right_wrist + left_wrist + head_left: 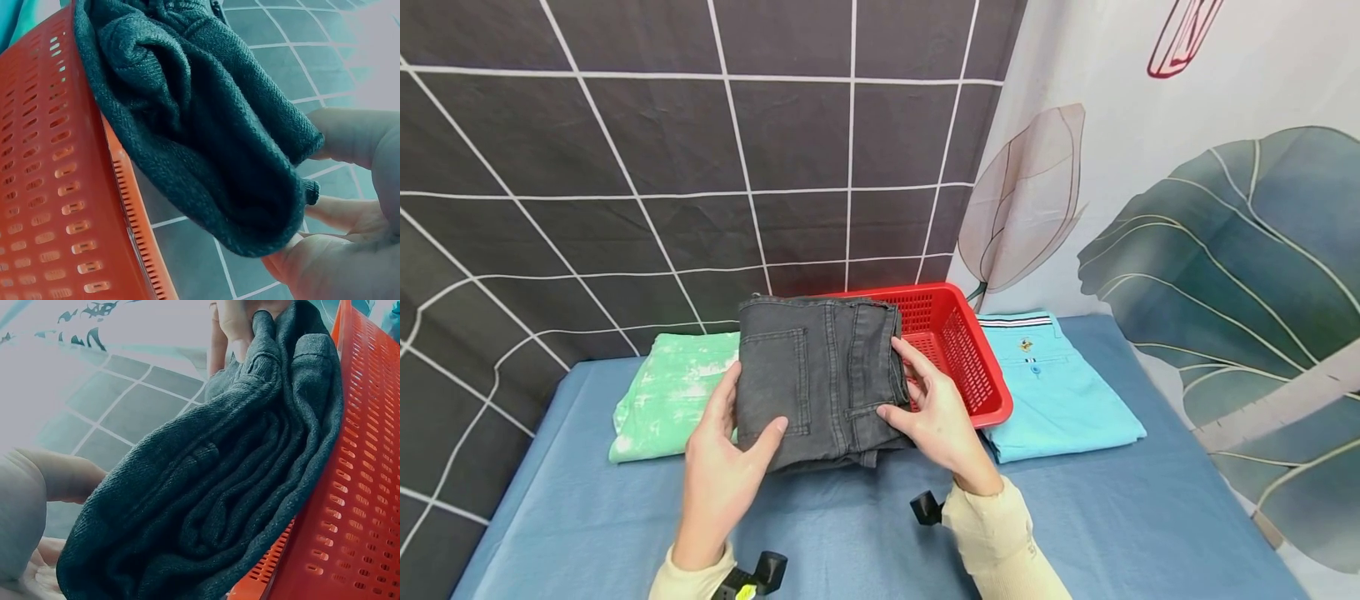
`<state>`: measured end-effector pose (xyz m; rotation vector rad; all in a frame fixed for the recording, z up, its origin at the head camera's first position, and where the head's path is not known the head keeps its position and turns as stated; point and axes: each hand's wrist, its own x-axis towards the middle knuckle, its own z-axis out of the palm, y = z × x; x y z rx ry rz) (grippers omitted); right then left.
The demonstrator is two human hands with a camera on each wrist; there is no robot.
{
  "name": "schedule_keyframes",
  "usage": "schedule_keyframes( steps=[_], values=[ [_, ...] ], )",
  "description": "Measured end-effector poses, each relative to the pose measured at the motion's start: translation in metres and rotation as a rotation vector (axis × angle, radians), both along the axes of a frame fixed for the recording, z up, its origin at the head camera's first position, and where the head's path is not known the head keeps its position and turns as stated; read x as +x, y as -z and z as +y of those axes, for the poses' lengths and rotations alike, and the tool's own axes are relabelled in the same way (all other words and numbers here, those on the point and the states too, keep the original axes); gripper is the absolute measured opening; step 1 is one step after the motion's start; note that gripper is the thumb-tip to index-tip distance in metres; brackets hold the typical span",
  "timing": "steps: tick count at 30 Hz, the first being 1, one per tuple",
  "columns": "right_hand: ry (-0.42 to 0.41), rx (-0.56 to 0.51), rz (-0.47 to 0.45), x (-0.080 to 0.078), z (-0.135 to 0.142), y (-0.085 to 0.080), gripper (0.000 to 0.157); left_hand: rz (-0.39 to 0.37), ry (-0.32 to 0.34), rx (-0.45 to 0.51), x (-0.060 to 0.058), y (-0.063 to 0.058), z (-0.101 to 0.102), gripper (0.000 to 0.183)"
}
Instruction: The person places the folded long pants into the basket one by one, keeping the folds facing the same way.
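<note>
Both hands hold a folded pair of dark grey jeans (820,375), back pocket facing up, in front of and partly over a red basket (951,350). At the jeans' left side, my left hand (718,471) grips with the thumb on the front and the fingers at the edge. My right hand (943,425) pinches the right edge, its thumb near the lower corner. In the left wrist view the folded layers of the jeans (206,500) show in the side edge. The right wrist view shows the jeans (206,125) close beside the basket wall (50,175).
A folded light green, white-patterned garment (670,392) lies left of the basket. Folded turquoise trousers (1060,383) with a striped waistband lie on its right. A blue cloth (595,533) covers the surface. Behind hang a dark grid-patterned sheet (662,142) and a leaf-print curtain (1097,67).
</note>
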<state>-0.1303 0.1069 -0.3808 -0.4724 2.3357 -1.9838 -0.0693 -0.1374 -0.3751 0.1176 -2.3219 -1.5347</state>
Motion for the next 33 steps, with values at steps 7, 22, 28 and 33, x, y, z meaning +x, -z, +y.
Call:
schedule_keyframes(
  steps=[7, 22, 28, 33],
  values=[
    [-0.012, -0.058, -0.024, -0.004, 0.000, 0.000, 0.084, 0.008, 0.017, 0.025, -0.004, -0.001, 0.002, 0.078],
    [0.019, -0.068, 0.011, -0.009, 0.001, -0.002, 0.083, 0.058, 0.028, 0.052, -0.014, 0.002, 0.006, 0.074],
    [0.054, -0.053, 0.030, -0.011, 0.001, -0.002, 0.081, 0.049, 0.029, 0.060, -0.018, 0.003, 0.009, 0.073],
    [0.092, -0.036, 0.024, -0.012, -0.001, -0.002, 0.080, 0.042, 0.025, 0.056, -0.021, 0.005, 0.010, 0.073]
  ],
)
